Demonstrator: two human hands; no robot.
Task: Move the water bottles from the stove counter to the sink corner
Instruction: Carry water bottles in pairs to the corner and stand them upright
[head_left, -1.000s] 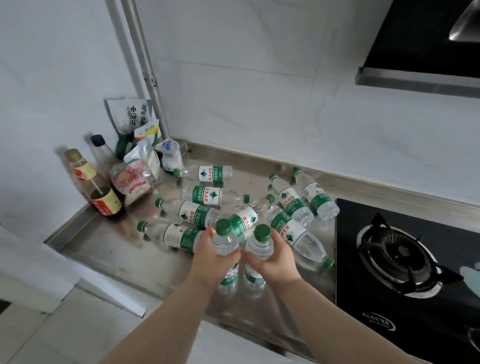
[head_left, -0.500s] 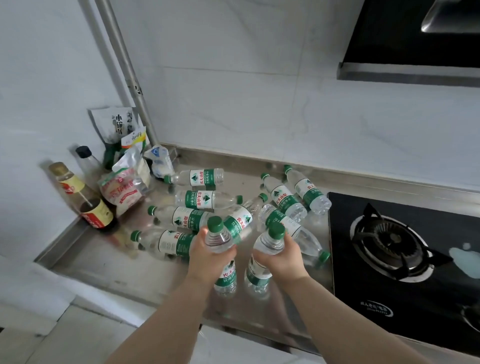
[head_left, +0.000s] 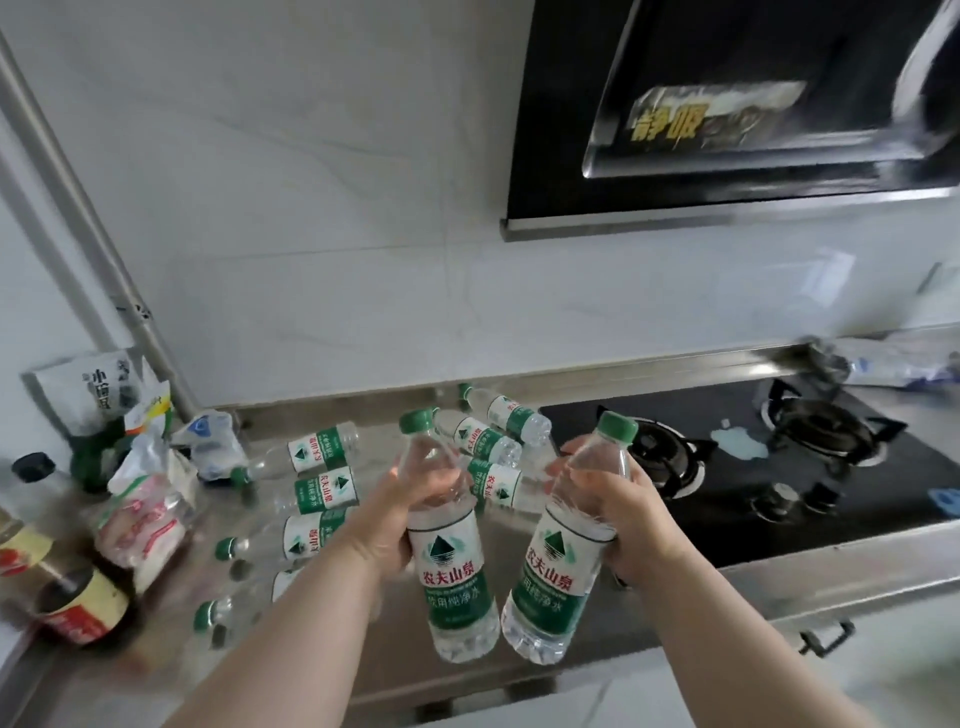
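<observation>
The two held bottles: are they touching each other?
Cannot tell. In the head view, the left-hand bottle and right-hand bottle nearly meet low down; no clear gap or contact shows.

We note clear plastic water bottles (head_left: 452, 551) with green caps and green-and-white labels lettered red; at three o'clock, a glossy black glass stove (head_left: 810, 499).
</observation>
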